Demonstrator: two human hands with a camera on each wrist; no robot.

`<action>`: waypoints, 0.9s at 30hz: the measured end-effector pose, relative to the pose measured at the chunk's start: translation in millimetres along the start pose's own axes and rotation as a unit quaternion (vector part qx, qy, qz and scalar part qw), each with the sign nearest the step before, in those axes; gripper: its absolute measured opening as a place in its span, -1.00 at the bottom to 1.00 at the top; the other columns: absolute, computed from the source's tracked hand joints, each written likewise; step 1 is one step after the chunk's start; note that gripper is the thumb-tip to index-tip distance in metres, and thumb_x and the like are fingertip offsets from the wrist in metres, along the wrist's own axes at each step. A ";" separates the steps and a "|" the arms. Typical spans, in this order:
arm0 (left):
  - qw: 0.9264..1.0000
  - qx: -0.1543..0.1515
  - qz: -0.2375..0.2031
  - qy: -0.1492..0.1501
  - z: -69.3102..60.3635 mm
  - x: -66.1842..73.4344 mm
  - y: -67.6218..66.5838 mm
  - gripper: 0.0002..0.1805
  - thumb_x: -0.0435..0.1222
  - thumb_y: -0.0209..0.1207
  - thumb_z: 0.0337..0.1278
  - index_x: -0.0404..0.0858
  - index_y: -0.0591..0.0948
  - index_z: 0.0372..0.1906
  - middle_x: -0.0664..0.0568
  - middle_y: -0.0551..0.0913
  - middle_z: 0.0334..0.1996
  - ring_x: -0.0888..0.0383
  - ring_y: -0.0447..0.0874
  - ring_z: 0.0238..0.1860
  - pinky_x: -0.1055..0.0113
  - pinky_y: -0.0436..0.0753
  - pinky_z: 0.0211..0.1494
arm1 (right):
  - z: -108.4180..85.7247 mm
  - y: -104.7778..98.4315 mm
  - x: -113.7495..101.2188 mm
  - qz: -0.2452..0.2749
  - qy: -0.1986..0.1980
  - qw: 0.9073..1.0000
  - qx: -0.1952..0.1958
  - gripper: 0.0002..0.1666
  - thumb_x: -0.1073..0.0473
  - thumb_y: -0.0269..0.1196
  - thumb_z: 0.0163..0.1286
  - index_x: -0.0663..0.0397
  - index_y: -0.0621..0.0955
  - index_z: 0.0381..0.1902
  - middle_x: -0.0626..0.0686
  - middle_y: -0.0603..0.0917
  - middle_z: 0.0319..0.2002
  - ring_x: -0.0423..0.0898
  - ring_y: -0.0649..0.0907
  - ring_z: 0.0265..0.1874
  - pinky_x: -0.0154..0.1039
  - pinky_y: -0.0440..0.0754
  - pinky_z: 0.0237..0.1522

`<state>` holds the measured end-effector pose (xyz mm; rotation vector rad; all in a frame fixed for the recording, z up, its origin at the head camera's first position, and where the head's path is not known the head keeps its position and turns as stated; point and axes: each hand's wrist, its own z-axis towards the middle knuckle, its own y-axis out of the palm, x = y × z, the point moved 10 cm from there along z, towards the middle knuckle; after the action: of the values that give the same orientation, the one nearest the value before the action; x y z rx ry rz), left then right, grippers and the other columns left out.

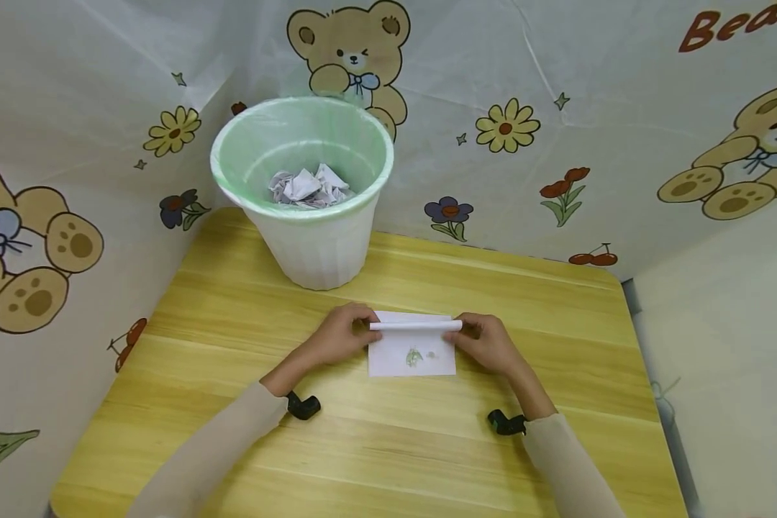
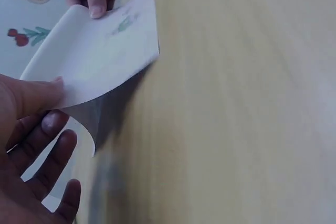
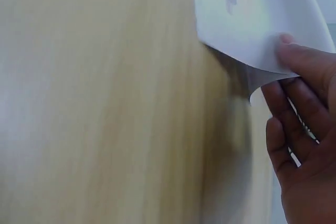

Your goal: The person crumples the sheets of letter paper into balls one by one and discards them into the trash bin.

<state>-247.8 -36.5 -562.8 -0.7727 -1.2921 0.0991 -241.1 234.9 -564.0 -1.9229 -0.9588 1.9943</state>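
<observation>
A white sheet of paper (image 1: 388, 356) with a small greenish print lies low over the table, its upper part bent over into a rounded fold. My left hand (image 1: 343, 333) pinches the left end of that fold between thumb and fingers. At the opposite end my right hand (image 1: 488, 342) pinches it the same way. In the left wrist view the paper (image 2: 100, 51) curves over the left thumb's side, and its back part hangs below. The right wrist view has the right hand (image 3: 310, 103) with its thumb on top of the paper (image 3: 236, 24) and fingers underneath.
Behind the paper, to the left, stands a white bin (image 1: 320, 252) with a green lining and crumpled paper (image 1: 304, 185) inside. A wood-grain table (image 1: 388, 446) lies under everything. A bear-patterned cloth (image 1: 453, 43) hangs at the back and left.
</observation>
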 end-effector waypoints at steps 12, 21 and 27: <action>0.973 0.071 -0.216 -0.029 -5.9 15.7 -25.9 -0.86 -0.26 0.41 0.41 -0.27 0.73 -0.16 -0.07 0.76 -0.28 0.15 0.71 -0.29 0.42 0.65 -0.23 | -13.7 -15.9 -32.7 0.195 -0.036 0.977 0.084 -0.85 0.34 0.41 0.48 0.35 0.69 -0.10 -0.16 0.81 -0.26 -0.25 0.81 -0.28 -0.36 0.81 -0.21; 0.954 0.109 -0.280 0.013 -9.2 29.7 -35.6 -0.79 -0.42 0.35 0.42 -0.37 0.67 0.05 -0.05 0.67 -0.28 0.23 0.30 -0.64 0.46 0.38 -0.47 | -18.3 -18.2 -49.2 0.255 -0.108 0.954 0.113 -0.43 0.52 0.31 0.47 0.33 0.51 0.39 -0.06 0.56 -0.46 -0.24 0.50 -0.61 -0.41 0.55 -0.46; 0.942 0.131 -0.293 0.099 -11.5 54.4 -46.5 -0.51 -0.53 0.29 0.42 -0.33 0.58 0.39 -0.20 0.62 -0.11 0.23 0.24 -0.67 0.44 0.32 -0.53 | -22.7 -26.5 -73.9 0.266 -0.212 0.929 0.144 -0.39 0.66 0.21 0.43 0.46 0.48 0.42 -0.01 0.46 -0.45 -0.19 0.29 -0.69 -0.26 0.30 -0.66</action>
<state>-236.9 -50.7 -492.6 -0.1444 -1.2356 -0.2769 -217.5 220.2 -487.1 -1.7425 -0.1733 2.7464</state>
